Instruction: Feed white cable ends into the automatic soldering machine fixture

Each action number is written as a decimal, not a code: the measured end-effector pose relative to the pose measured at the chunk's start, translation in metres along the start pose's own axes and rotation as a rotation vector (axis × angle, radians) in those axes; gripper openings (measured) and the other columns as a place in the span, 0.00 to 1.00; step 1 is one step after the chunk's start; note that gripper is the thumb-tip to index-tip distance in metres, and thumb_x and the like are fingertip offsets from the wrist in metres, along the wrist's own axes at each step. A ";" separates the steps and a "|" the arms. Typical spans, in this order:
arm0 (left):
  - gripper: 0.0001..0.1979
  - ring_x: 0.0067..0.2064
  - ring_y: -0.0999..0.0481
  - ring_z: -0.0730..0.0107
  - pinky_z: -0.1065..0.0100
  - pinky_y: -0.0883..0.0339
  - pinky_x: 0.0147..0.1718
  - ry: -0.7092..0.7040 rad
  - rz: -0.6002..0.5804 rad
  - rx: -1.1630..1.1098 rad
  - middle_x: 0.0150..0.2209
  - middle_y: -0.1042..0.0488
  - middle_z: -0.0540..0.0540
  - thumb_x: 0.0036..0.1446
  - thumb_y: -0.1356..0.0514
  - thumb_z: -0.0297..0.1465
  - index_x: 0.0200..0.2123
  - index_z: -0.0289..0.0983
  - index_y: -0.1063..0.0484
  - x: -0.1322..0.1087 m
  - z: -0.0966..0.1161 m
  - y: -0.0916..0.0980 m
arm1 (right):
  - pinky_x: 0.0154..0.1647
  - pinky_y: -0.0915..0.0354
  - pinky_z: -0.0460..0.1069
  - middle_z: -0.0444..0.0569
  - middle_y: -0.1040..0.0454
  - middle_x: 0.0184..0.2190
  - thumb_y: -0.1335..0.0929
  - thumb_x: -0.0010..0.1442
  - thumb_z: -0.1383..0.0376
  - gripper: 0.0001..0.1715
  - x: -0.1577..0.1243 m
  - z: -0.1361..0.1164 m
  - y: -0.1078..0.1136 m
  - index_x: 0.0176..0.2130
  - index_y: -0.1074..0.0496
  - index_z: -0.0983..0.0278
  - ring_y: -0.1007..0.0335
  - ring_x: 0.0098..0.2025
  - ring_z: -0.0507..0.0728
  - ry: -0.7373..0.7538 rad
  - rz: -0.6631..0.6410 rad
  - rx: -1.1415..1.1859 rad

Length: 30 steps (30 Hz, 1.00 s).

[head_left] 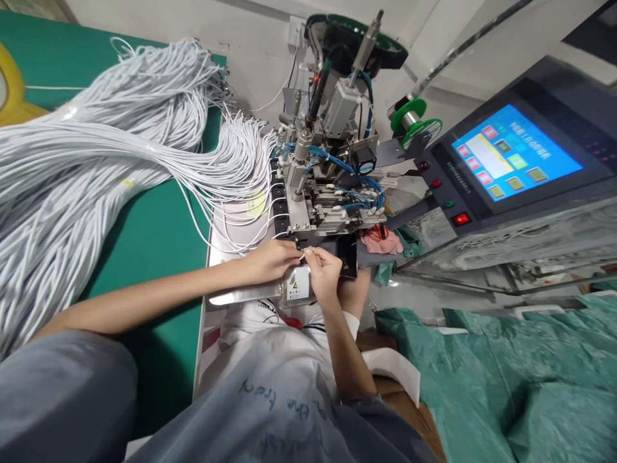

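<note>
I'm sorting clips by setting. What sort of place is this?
Probably a factory or workshop handling cables: large bundles of white cables lie on a green tabletop, beside a machine with tubing and a lit control screen.

1. I see a green table (pixel 161 231), a soft shadow (pixel 161 363) across its near end.
2. Behind that table, I face a pale wall (pixel 202 19).
3. Well to the table's right, I see pale floor (pixel 402 301) and crumpled green sheeting (pixel 544 399).

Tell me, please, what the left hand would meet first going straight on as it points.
Apart from the small white piece at the left hand, it would probably meet the right hand first; depth is unclear.
</note>
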<state>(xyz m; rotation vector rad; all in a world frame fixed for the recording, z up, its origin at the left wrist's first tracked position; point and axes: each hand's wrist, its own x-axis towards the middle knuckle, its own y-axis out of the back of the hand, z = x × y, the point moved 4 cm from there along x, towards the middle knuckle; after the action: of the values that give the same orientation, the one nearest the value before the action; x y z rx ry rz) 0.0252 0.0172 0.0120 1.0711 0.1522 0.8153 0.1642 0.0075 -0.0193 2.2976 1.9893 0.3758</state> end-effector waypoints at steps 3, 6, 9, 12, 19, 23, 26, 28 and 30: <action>0.12 0.28 0.30 0.73 0.72 0.37 0.28 0.014 -0.131 0.180 0.33 0.30 0.44 0.59 0.51 0.23 0.40 0.31 0.28 0.000 -0.009 -0.005 | 0.35 0.36 0.49 0.48 0.25 0.28 0.34 0.54 0.61 0.11 0.010 0.016 0.006 0.30 0.24 0.65 0.31 0.32 0.55 -0.041 -0.106 -0.022; 0.13 0.29 0.29 0.71 0.70 0.35 0.29 0.021 -0.159 0.290 0.34 0.30 0.42 0.59 0.52 0.22 0.42 0.29 0.29 0.001 -0.015 -0.009 | 0.36 0.35 0.50 0.49 0.24 0.30 0.35 0.53 0.62 0.11 0.019 0.033 0.011 0.32 0.24 0.64 0.30 0.33 0.56 -0.117 -0.126 0.030; 0.14 0.31 0.28 0.70 0.69 0.33 0.31 0.009 -0.148 0.301 0.34 0.30 0.43 0.61 0.53 0.23 0.43 0.29 0.29 0.002 -0.016 -0.011 | 0.27 0.39 0.47 0.47 0.26 0.26 0.33 0.51 0.61 0.11 0.022 0.047 0.008 0.32 0.25 0.64 0.34 0.27 0.53 -0.225 -0.151 0.102; 0.14 0.31 0.28 0.71 0.70 0.33 0.31 0.020 -0.146 0.287 0.34 0.30 0.43 0.61 0.53 0.23 0.42 0.30 0.29 0.002 -0.016 -0.012 | 0.23 0.43 0.45 0.45 0.28 0.24 0.32 0.49 0.60 0.10 0.021 0.051 0.003 0.29 0.26 0.64 0.36 0.25 0.51 -0.281 -0.162 0.155; 0.13 0.33 0.29 0.69 0.69 0.33 0.32 -0.050 -0.136 0.342 0.33 0.31 0.45 0.59 0.50 0.21 0.44 0.31 0.29 0.001 -0.015 -0.014 | 0.23 0.44 0.45 0.43 0.31 0.21 0.31 0.46 0.60 0.09 0.021 0.052 0.000 0.26 0.30 0.64 0.37 0.24 0.51 -0.350 -0.168 0.194; 0.15 0.34 0.29 0.69 0.68 0.33 0.33 -0.057 -0.148 0.371 0.34 0.31 0.45 0.58 0.49 0.21 0.47 0.33 0.30 0.001 -0.014 -0.015 | 0.23 0.44 0.45 0.43 0.32 0.21 0.31 0.45 0.60 0.09 0.022 0.051 0.001 0.25 0.30 0.64 0.37 0.23 0.51 -0.353 -0.195 0.197; 0.15 0.34 0.29 0.68 0.68 0.33 0.33 -0.054 -0.159 0.390 0.35 0.31 0.44 0.58 0.48 0.21 0.47 0.33 0.31 0.001 -0.015 -0.015 | 0.23 0.44 0.45 0.43 0.32 0.21 0.31 0.45 0.60 0.09 0.023 0.050 0.001 0.25 0.30 0.64 0.37 0.23 0.51 -0.362 -0.212 0.193; 0.15 0.35 0.28 0.67 0.68 0.33 0.33 -0.053 -0.170 0.405 0.36 0.31 0.44 0.58 0.48 0.21 0.47 0.33 0.31 0.001 -0.015 -0.015 | 0.24 0.43 0.45 0.43 0.32 0.20 0.31 0.45 0.61 0.09 0.023 0.050 0.000 0.24 0.30 0.64 0.37 0.23 0.50 -0.370 -0.223 0.196; 0.14 0.35 0.29 0.67 0.67 0.33 0.34 -0.052 -0.183 0.418 0.36 0.31 0.44 0.58 0.48 0.22 0.47 0.33 0.31 0.001 -0.015 -0.015 | 0.24 0.44 0.45 0.42 0.32 0.20 0.31 0.45 0.60 0.09 0.023 0.049 -0.001 0.24 0.31 0.64 0.38 0.22 0.50 -0.376 -0.231 0.200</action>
<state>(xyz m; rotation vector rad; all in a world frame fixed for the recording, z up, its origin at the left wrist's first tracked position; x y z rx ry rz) 0.0264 0.0251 -0.0070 1.4463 0.3838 0.6018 0.1775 0.0352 -0.0637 2.0120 2.1316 -0.2633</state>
